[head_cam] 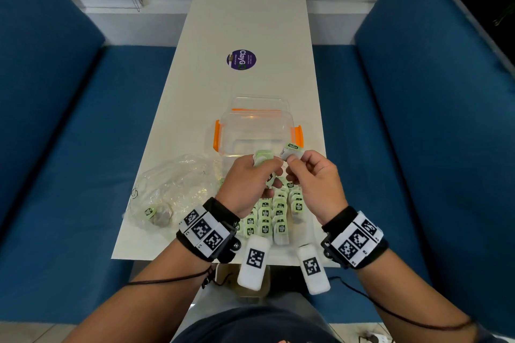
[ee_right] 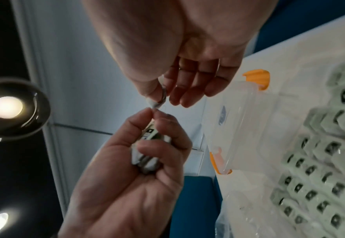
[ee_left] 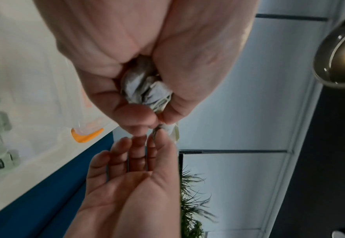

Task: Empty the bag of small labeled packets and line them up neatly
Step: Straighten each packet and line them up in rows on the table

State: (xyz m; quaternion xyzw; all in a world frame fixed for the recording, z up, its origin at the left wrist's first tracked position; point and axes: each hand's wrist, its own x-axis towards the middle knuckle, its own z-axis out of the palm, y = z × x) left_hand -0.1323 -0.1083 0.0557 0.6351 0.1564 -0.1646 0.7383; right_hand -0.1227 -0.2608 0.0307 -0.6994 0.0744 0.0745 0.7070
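Both hands raised together: left hand (head_cam: 249, 179) curled around bunched packets (head_cam: 262, 157), right hand (head_cam: 315, 179) pinching one packet (head_cam: 292, 150).

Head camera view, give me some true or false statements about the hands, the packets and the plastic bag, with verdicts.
1. The left hand grips a bunch of small green-labelled packets. True.
2. The right hand is open and holds nothing. False: it pinches one green-labelled packet.
3. The crumpled clear plastic bag is empty. False: one packet in the bag remains.
4. Rows of packets on the white table lie nearer the person than the clear orange-latched container. True.
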